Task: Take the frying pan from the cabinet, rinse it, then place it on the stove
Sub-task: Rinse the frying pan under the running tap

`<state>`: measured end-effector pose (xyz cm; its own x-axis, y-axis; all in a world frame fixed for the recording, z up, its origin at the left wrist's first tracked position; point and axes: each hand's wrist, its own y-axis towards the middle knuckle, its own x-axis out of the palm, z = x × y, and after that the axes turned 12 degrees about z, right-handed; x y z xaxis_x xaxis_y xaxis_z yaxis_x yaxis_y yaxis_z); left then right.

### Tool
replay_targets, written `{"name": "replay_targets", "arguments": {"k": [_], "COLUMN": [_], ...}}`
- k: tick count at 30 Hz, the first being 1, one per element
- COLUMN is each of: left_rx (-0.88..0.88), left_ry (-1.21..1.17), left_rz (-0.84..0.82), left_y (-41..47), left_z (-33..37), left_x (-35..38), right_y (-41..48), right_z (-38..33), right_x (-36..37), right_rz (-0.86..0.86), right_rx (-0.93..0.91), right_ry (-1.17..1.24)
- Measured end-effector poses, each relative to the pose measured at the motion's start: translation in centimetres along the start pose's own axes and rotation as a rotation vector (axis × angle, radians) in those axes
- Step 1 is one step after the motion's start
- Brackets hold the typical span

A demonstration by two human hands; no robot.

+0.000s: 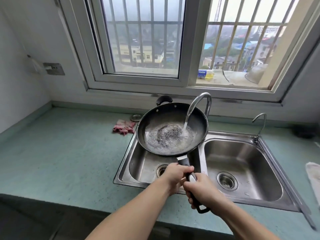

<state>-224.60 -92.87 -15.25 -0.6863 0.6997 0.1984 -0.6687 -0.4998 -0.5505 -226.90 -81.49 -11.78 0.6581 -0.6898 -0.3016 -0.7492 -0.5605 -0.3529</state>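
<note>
The black round metal frying pan (162,116) sits level over the left basin of the steel double sink (138,163), under water running from the curved chrome tap (201,101). Its long handle points back toward me. My left hand (174,175) is wrapped round it nearer the bowl, and my right hand (204,189) is curled round the tail end. No stove shows, so I judge tipping the water out comes first.

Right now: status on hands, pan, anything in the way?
Hands: left hand and right hand both grip the handle. Rinsing: frying pan over left sink basin, faucet running into it. Nothing blocking; stove not in view.
</note>
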Motion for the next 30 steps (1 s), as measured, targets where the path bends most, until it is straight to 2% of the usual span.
{"name": "replay_targets", "arguments": {"k": [9, 15, 22, 30], "left_rx": [0.043, 0.012, -0.017, 0.014], "left_ry": [0.037, 0.047, -0.005, 0.004], "left_rz": [0.230, 0.314, 0.271, 0.140], "left_y": [8.0, 10.1, 7.1, -1.1], "left_z": [2.5, 2.8, 1.9, -0.8], "left_x": [1.9, 0.6, -1.2, -3.0], "right_y": [10.1, 12.3, 9.4, -0.7], "right_z": [0.3, -0.4, -0.8, -1.0], "right_x": [-1.6, -1.2, 0.3, 1.5], "right_rz": [-0.097, -0.220, -0.239, -0.194], "right_rx": [-0.019, 0.004, 0.074, 0.077], "right_ry": [0.023, 0.072, 0.106, 0.110]}}
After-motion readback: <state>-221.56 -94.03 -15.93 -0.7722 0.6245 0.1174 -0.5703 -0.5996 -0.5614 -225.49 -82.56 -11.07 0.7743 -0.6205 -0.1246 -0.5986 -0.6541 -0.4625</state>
